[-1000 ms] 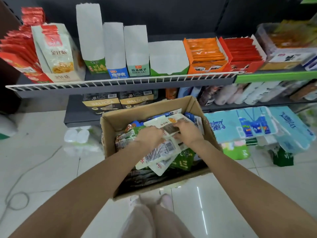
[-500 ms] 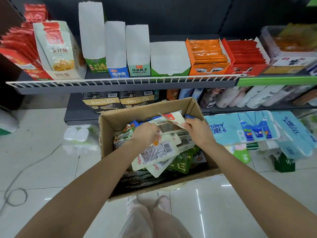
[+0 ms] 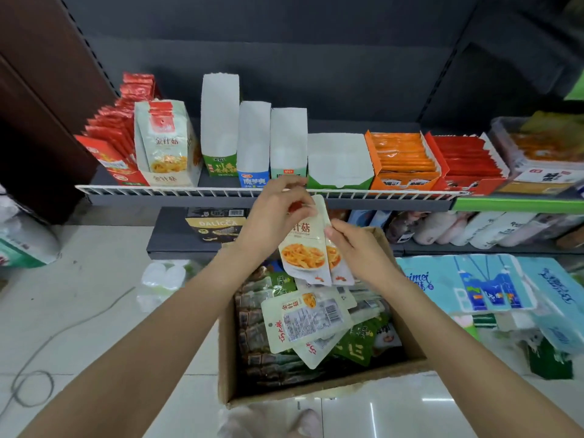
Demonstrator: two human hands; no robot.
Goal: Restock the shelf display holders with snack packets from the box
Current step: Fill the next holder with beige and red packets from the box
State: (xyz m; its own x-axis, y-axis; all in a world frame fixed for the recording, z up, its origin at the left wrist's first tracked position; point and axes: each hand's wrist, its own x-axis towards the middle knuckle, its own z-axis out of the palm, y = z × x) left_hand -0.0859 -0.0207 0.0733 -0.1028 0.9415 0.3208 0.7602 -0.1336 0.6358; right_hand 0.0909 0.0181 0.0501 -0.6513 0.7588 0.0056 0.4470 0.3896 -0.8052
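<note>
Head view: left hand [image 3: 274,216] and right hand [image 3: 357,248] both pinched upright snack packets [image 3: 311,248] above the cardboard box [image 3: 227,358], which held mixed packets. Four white display holders [image 3: 254,137] on the shelf [image 3: 221,194] stood empty.

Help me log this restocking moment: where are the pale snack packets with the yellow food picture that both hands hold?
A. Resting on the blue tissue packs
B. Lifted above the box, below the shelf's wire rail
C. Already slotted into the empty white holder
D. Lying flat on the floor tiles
B: the left hand pinches the top and the right hand the side of the snack packets, raised over the cardboard box, under the wire rail.
</note>
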